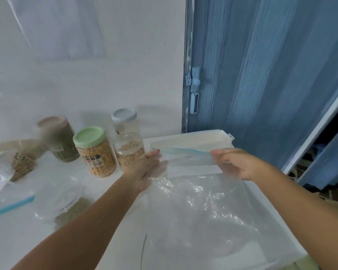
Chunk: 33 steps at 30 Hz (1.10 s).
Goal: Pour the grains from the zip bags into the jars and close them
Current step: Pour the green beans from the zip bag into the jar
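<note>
Head view: empty clear zip bag (193, 191) held at centre-right of frame, over white worktop (109, 201). Left hand (146, 168) grip pinches bag's left top corner; right hand (234, 164) grip pinches right end of blue zip strip. Three lidded jars left of centre: green-lid jar (95, 151), grey-lid jar (128, 139), brown-lid jar (59, 138). Another bag with grains (21, 162) at left edge.

Left hand (147, 168), right hand (235, 164) outstretched, both pinching.
</note>
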{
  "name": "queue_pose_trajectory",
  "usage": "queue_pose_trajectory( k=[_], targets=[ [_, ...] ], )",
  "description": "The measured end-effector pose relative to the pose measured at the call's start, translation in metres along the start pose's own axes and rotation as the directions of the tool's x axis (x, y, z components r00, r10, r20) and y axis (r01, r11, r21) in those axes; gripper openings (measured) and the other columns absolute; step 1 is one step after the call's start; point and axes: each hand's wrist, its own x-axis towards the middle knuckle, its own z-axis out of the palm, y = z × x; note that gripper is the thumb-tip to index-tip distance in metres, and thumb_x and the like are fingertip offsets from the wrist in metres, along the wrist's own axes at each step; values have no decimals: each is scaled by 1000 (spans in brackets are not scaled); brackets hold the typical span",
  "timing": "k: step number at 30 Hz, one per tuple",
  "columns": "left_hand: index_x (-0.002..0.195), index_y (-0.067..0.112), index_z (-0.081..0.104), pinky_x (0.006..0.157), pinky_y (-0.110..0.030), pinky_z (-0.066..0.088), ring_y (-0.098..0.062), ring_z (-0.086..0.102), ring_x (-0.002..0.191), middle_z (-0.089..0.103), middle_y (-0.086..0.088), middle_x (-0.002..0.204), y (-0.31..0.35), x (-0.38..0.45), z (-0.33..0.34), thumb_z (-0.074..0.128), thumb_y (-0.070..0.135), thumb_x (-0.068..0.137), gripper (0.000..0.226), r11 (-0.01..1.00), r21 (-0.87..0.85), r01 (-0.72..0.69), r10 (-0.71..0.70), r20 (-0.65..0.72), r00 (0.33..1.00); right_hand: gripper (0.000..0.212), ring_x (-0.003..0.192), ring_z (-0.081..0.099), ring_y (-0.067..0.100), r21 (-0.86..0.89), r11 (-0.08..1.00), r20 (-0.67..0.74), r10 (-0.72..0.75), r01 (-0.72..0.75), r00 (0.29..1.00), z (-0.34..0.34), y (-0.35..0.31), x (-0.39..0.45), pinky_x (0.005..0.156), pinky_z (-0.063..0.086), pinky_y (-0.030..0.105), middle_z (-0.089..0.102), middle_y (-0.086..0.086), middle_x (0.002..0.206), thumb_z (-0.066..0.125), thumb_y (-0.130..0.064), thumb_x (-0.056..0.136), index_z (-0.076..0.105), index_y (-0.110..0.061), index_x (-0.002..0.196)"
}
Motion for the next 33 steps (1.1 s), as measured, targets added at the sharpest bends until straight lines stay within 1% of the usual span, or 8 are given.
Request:
queue_pose_trajectory(
  k=[3,11,16,19,21,25,29,33],
  targets=[
    [118,3,64,75,-30,65,-27,77,87,60,-17,131,-11,9,-3,53,-21,95,35,999,46,15,-16,14,1000,33,89,71,25,17,999,-47,30,-30,998,0,13,7,84,61,37,75,11,110,58,9,98,76,-11,118],
    [112,4,70,49,-15,49,-12,71,60,68,-18,101,-27,6,-8,65,-13,91,27,816,577,26,-14,-24,1000,15,104,75,31,-5,999,-71,50,-50,996,-15,21,13,98,58,51,79,10,108,80,-10,90,83,-14,104],
    [114,8,66,51,-21,55,-21,72,65,67,-13,96,4,6,4,73,-2,90,27,285,958,-27,23,21,1000,14,98,75,31,-16,1000,-69,25,-26,997,-22,24,24,94,60,54,78,17,108,80,-4,88,81,-6,102],
    [124,12,60,84,-38,62,-31,75,98,64,-10,111,17,14,23,73,15,95,32,-243,964,-105,109,135,985,14,87,71,28,-51,999,-35,11,-13,999,-25,25,33,99,56,58,79,12,90,79,-6,90,81,-6,104],
    [134,15,56,102,-42,51,-32,60,121,59,-11,131,15,29,34,63,22,100,35,-456,877,-149,227,277,934,19,76,69,23,-71,997,-13,-4,3,1000,-26,25,37,93,61,47,75,6,79,78,-7,91,79,-5,110],
    [144,19,50,109,-41,43,-32,50,131,58,-10,141,-1,66,44,52,11,103,42,-441,866,-234,253,370,894,18,65,73,16,-19,1000,4,-11,11,1000,-27,26,41,54,59,25,78,10,91,76,-4,91,78,-5,110],
    [139,23,58,103,-33,46,-28,59,121,64,-10,132,-7,82,40,57,6,101,41,-234,946,-226,270,286,919,15,74,74,18,-7,1000,-8,16,-16,1000,-31,30,51,55,59,24,80,12,101,76,-3,92,80,-8,105],
    [135,25,61,104,-34,47,-29,61,116,68,-8,124,7,88,44,56,4,99,41,-222,934,-280,312,340,887,13,64,74,15,40,999,-20,24,-23,1000,-33,27,58,55,60,25,79,10,93,73,-1,93,79,-7,103]
  ],
)
